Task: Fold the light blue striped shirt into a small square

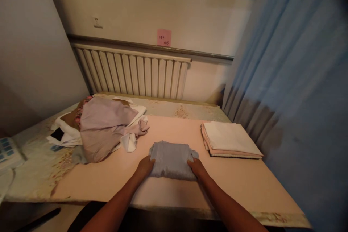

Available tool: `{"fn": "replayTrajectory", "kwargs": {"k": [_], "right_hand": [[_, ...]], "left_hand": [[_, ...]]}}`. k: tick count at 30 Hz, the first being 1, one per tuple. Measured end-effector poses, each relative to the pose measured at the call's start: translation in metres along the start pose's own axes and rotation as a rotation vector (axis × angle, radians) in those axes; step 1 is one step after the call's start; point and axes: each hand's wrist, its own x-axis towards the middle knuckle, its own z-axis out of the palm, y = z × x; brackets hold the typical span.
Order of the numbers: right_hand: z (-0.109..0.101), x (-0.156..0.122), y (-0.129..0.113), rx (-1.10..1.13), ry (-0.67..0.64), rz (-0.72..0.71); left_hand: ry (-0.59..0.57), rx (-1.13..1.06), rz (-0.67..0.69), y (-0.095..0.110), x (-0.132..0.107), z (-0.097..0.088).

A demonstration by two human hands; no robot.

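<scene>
A folded grey-blue ribbed garment [171,159] lies near the front edge of the table, in the middle. My left hand [145,168] grips its left side, thumb on top and the other fingers hidden beneath or behind the cloth. On the opposite side my right hand [197,168] holds the garment the same way, its thumb on the upper face. The bundle is compact and roughly rectangular, with some loose fabric bulging at its far corners. Whether it touches the table or is slightly raised, I cannot tell.
A pale pink cloth [174,127] covers much of the table. Rumpled clothes [106,123] lie heaped at left; a neat stack of folded fabric [231,137] sits at right. A blue curtain [293,79] borders the right side, a radiator [136,72] the back, a white keyed device [9,152] far left.
</scene>
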Motion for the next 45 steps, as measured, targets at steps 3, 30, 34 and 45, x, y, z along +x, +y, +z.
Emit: {"fn": "replayTrajectory", "kwargs": {"k": [3, 30, 34, 45], "right_hand": [[0.001, -0.006, -0.013, -0.212, 0.177, 0.105], [0.034, -0.060, -0.003, -0.759, 0.458, 0.022], [0.034, -0.060, 0.000, -0.736, 0.465, -0.008], [0.033, -0.059, 0.005, -0.673, 0.441, -0.022]], "left_hand": [[0.070, 0.056, -0.010, 0.008, -0.004, 0.004], [0.451, 0.502, 0.203, 0.041, -0.082, 0.011], [0.462, 0.470, 0.511, 0.072, -0.070, 0.043], [0.335, 0.469, 0.504, 0.055, -0.037, 0.092]]}}
